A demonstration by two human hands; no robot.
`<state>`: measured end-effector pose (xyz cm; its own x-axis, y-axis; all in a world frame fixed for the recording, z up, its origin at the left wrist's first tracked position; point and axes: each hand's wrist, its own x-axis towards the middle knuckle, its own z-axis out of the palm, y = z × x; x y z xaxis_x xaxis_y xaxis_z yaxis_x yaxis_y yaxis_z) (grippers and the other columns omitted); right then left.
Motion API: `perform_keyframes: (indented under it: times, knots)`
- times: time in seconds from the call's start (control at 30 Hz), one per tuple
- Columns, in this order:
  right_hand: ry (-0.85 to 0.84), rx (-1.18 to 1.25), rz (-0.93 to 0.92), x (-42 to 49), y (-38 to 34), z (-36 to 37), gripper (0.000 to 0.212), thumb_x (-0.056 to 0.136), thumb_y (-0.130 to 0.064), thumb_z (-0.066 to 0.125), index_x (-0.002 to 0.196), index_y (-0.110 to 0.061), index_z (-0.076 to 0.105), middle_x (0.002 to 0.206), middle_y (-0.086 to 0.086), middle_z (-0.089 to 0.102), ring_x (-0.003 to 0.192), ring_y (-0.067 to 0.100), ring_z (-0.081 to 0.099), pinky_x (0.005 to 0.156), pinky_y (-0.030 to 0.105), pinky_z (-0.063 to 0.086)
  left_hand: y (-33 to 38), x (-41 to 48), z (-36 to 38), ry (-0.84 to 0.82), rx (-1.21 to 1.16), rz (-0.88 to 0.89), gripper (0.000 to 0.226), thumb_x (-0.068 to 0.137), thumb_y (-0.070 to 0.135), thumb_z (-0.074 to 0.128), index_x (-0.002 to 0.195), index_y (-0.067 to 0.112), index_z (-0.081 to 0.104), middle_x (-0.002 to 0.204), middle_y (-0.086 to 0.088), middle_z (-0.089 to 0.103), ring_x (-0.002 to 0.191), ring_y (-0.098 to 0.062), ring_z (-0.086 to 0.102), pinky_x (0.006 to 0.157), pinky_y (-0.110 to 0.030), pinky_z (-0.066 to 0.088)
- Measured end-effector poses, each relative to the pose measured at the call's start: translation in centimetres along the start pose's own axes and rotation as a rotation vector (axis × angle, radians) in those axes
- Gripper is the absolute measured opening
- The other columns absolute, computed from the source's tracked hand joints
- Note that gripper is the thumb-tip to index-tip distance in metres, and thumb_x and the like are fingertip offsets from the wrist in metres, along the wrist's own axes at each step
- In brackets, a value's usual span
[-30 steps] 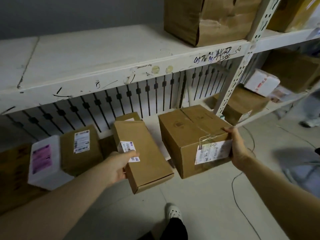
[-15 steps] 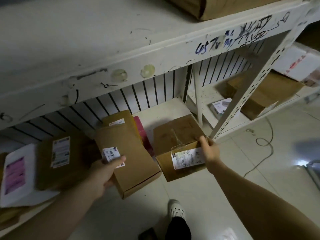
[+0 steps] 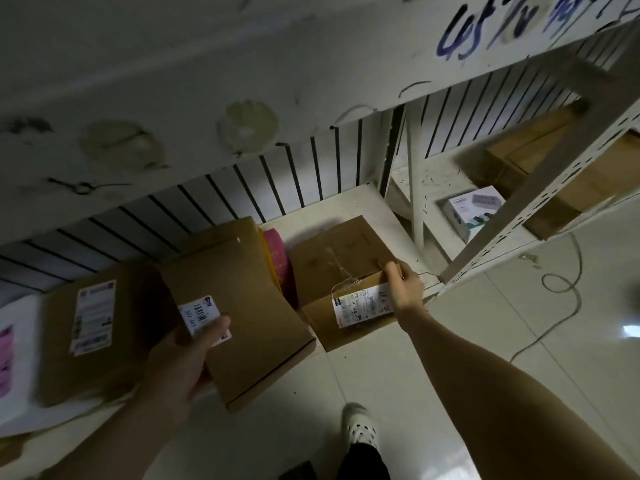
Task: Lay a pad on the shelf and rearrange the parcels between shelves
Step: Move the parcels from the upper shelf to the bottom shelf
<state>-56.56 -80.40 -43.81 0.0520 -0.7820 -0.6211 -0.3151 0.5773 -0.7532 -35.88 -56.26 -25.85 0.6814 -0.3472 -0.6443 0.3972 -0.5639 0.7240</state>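
My left hand [image 3: 188,355] grips a long flat brown parcel [image 3: 242,306] at its near left edge, thumb on its white label; the parcel's front end sticks out past the low shelf [image 3: 349,202]. My right hand [image 3: 405,285] holds the near right top corner of a squarer brown box [image 3: 339,265] with a white label on its front face; that box sits on the low shelf at its right end. A pink parcel [image 3: 277,258] is wedged between the two. No pad is visible.
Another labelled brown parcel [image 3: 97,327] and a white one with a pink label [image 3: 14,358] lie to the left. The upper shelf's front edge [image 3: 242,98] hangs close overhead. A perforated upright [image 3: 540,188] stands right, with boxes beyond. A cable [image 3: 561,289] lies on the tiled floor by my shoe [image 3: 358,427].
My view has dropped lower and closer under the upper shelf. Both parcels have gone down and inward; the squarer box now rests on the low shelf, the right hand shifted onto its top corner.
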Motion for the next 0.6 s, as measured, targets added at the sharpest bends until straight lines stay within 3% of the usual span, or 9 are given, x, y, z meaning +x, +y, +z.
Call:
perform_keyframes:
  times: [0.07, 0.17, 0.23, 0.33, 0.4, 0.47, 0.6]
  knots:
    - [-0.014, -0.018, -0.016, 1.1, -0.1, 0.5, 0.083, 0.065, -0.083, 0.051, 0.131, -0.035, 0.058, 0.124, 0.008, 0.057, 0.115, 0.032, 0.056, 0.098, 0.056, 0.051, 0.1, 0.5, 0.2, -0.011, -0.002, 0.022, 0.032, 0.080, 0.027, 0.078, 0.108, 0.016, 0.067, 0.103, -0.014, 0.073, 0.094, -0.031, 0.070, 0.079, -0.041, 0.056]
    - [-0.040, -0.105, -0.006, 2.4, 0.1, 1.2, 0.119, 0.049, -0.107, 0.032, 0.144, -0.036, 0.044, 0.131, 0.009, 0.054, 0.120, 0.036, 0.054, 0.101, 0.059, 0.049, 0.3, 1.0, 0.8, -0.011, -0.009, 0.030, 0.031, 0.082, 0.025, 0.077, 0.110, 0.015, 0.067, 0.105, -0.015, 0.073, 0.097, -0.033, 0.069, 0.085, -0.045, 0.056]
    - [-0.045, -0.132, 0.053, 2.0, -0.3, 1.4, 0.122, 0.051, -0.106, 0.028, 0.152, -0.037, 0.032, 0.142, 0.010, 0.047, 0.126, 0.039, 0.051, 0.102, 0.061, 0.048, 0.5, 1.1, 1.2, -0.014, -0.014, 0.034, 0.027, 0.084, 0.024, 0.077, 0.109, 0.017, 0.068, 0.104, -0.014, 0.072, 0.095, -0.032, 0.069, 0.077, -0.040, 0.055]
    - [-0.024, -0.034, 0.195, 1.2, -0.4, 1.7, 0.081, 0.088, -0.073, 0.049, 0.152, -0.029, 0.027, 0.148, 0.013, 0.039, 0.127, 0.046, 0.050, 0.090, 0.064, 0.054, 0.5, 1.5, 1.7, -0.027, -0.029, 0.036, 0.026, 0.083, 0.026, 0.077, 0.108, 0.022, 0.068, 0.103, -0.011, 0.073, 0.093, -0.029, 0.069, 0.067, -0.033, 0.051]
    - [-0.033, 0.082, 0.250, 1.2, 0.1, 2.1, 0.065, 0.093, -0.048, 0.064, 0.146, -0.026, 0.033, 0.138, 0.012, 0.045, 0.119, 0.044, 0.055, 0.078, 0.059, 0.061, 0.4, 2.1, 1.7, -0.027, -0.031, 0.032, 0.033, 0.081, 0.028, 0.079, 0.111, 0.022, 0.069, 0.105, -0.011, 0.074, 0.097, -0.030, 0.070, 0.073, -0.038, 0.055]
    - [-0.030, 0.096, 0.238, 1.5, 0.8, 2.7, 0.066, 0.092, -0.027, 0.072, 0.146, -0.021, 0.036, 0.136, 0.015, 0.050, 0.113, 0.041, 0.061, 0.072, 0.050, 0.064, 0.3, 2.5, 1.8, -0.026, -0.029, 0.024, 0.038, 0.079, 0.029, 0.081, 0.113, 0.021, 0.069, 0.107, -0.013, 0.074, 0.099, -0.032, 0.070, 0.083, -0.045, 0.058]
    - [-0.098, 0.009, 0.210, 2.1, -0.1, 3.6, 0.070, 0.094, -0.001, 0.063, 0.151, -0.020, 0.027, 0.138, 0.018, 0.046, 0.119, 0.043, 0.057, 0.086, 0.054, 0.060, 0.3, 3.1, 2.0, -0.031, -0.026, 0.016, 0.036, 0.079, 0.029, 0.081, 0.111, 0.018, 0.069, 0.105, -0.014, 0.074, 0.096, -0.032, 0.071, 0.079, -0.041, 0.057]
